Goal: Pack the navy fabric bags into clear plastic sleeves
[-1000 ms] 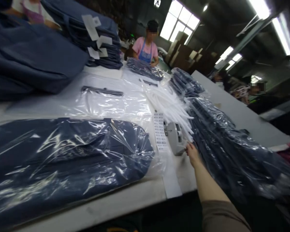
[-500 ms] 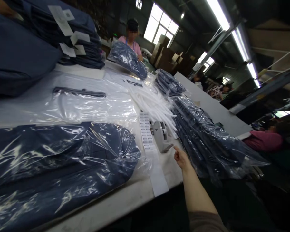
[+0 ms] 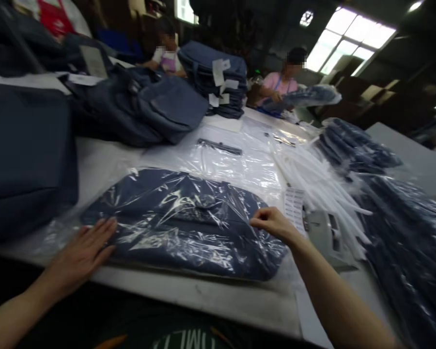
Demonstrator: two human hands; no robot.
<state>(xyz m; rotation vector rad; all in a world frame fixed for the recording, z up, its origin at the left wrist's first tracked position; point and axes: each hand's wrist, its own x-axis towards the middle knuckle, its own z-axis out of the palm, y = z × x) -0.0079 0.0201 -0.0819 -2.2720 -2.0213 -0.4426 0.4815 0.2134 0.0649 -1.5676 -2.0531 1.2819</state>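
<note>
two hands on one bagged blue garment (image 3: 183, 220) lying flat near the front edge of the table (image 3: 218, 298). left hand (image 3: 82, 252) is spread open, palm pressing the plastic at the bag's left end; right hand (image 3: 272, 223) has fingers pinched narrow on the film at the right end, by the label strip (image 3: 294, 206) and tape dispenser (image 3: 321, 232). garment looks fully inside, so bagging seems done; closing the open end looks still left. finished packs (image 3: 403, 232) pile up on the right, white strips (image 3: 319, 186) beside them.
</note>
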